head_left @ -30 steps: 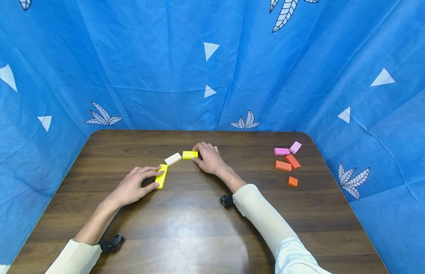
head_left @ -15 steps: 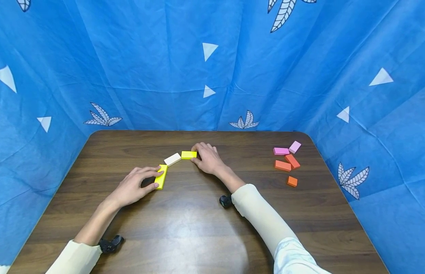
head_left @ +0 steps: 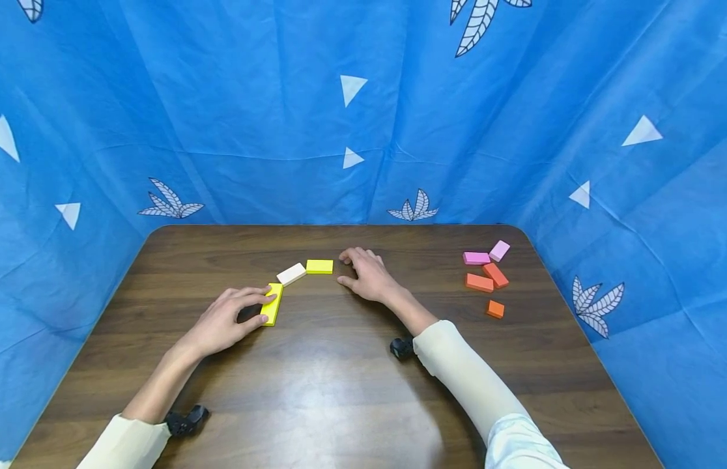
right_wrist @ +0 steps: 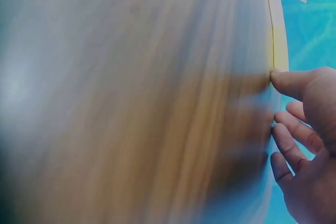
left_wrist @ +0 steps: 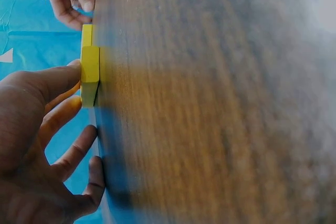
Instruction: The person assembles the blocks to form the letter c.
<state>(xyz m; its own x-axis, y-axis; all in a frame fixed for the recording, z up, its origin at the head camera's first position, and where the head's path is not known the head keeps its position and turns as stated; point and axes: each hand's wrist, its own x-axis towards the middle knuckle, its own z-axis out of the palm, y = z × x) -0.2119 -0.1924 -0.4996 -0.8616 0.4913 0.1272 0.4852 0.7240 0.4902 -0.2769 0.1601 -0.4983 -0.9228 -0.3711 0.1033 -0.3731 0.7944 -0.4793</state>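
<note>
In the head view, my left hand [head_left: 225, 319] has its thumb and fingertips resting on the left edge of a long yellow block [head_left: 273, 303], lying flat on the table. The left wrist view also has the fingertips touching this yellow block [left_wrist: 90, 69]. Beyond its far end, a white block [head_left: 291, 274] lies at an angle, followed by a second yellow block [head_left: 320, 266]; together they form a curve. My right hand [head_left: 369, 275] is just right of that second yellow block, thumb and fingers spread apart, with nothing held.
At the right of the brown wooden table [head_left: 352, 365] lie a pink block [head_left: 476, 258], a lighter pink block [head_left: 499, 251], two red-orange blocks [head_left: 479, 282] and a small orange block [head_left: 495, 309]. A blue patterned curtain [head_left: 281, 117] surrounds the table's back and sides.
My right hand has let go of the second yellow block and drawn slightly right, its fingers parting. My left hand stays on the long yellow block. The head view has shifted a little.
</note>
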